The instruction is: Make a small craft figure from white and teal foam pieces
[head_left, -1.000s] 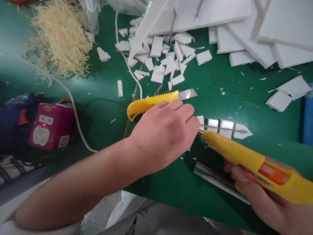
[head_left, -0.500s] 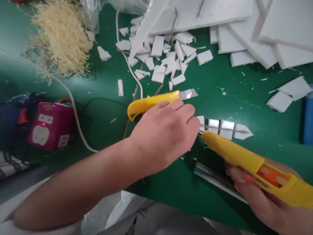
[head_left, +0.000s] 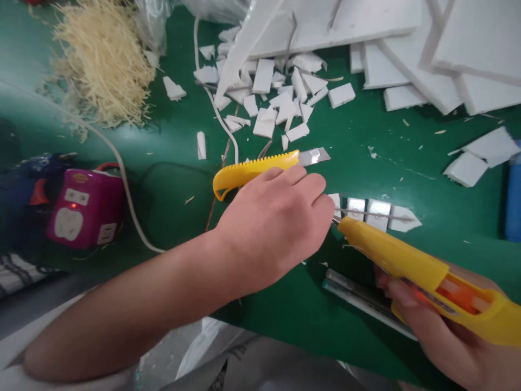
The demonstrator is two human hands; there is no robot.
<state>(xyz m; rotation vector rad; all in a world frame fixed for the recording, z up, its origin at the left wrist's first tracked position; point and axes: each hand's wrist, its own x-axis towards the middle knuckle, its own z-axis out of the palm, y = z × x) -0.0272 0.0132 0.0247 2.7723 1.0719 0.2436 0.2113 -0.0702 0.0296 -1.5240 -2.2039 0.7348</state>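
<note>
My right hand [head_left: 443,331] is wrapped round a yellow hot glue gun [head_left: 391,250], its metal nozzle pointing left and reaching the fingers of my left hand [head_left: 280,222]. That left hand is closed, knuckles up; its fingertips and whatever they grip are hidden. From beside it a row of small white foam pieces [head_left: 378,213] runs right along a thin grey wire or stick, the last piece cut to a point. Two of the middle pieces look shiny. Just behind the left hand lies a yellow utility knife [head_left: 256,169] with its blade [head_left: 314,156] out.
White foam scraps [head_left: 280,103] and stacked foam boards [head_left: 391,60] lie at the back of the green table [head_left: 407,157]. At left are straw-like shreds [head_left: 106,65], a magenta power socket block [head_left: 87,206] and a white cable [head_left: 128,190]. A metal-like strip [head_left: 366,304] lies under the glue gun.
The glue gun and my right hand have shifted very slightly to the right. My left hand has stayed practically in place.
</note>
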